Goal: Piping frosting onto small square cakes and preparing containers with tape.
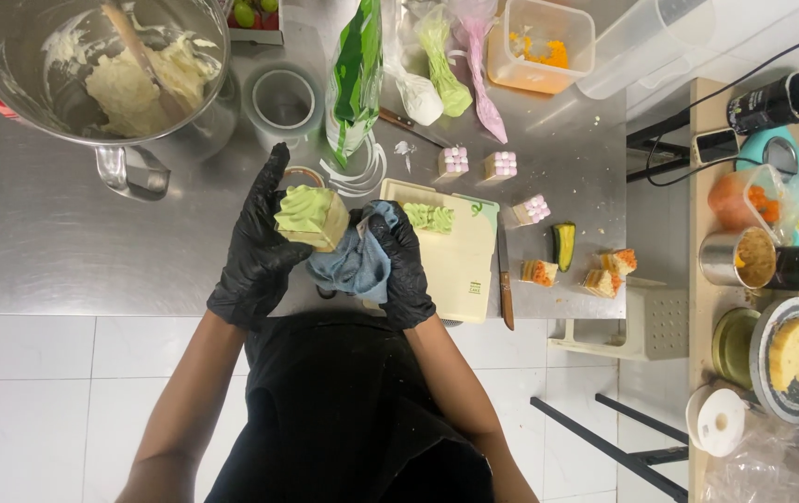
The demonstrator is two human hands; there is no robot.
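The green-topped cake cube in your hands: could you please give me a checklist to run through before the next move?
1. Left hand grips the cake cube: ok, fingers wrap its side.
2. Cube clear of the table: ok, held above it.
3. Green piping on top intact: ok, swirls look whole.
4. Right hand holds the blue cloth against the cube: ok.
5. Cube's sides clean: cannot tell, cloth and fingers hide them.
6. Knife away from both hands: ok, it lies right of the cutting board.
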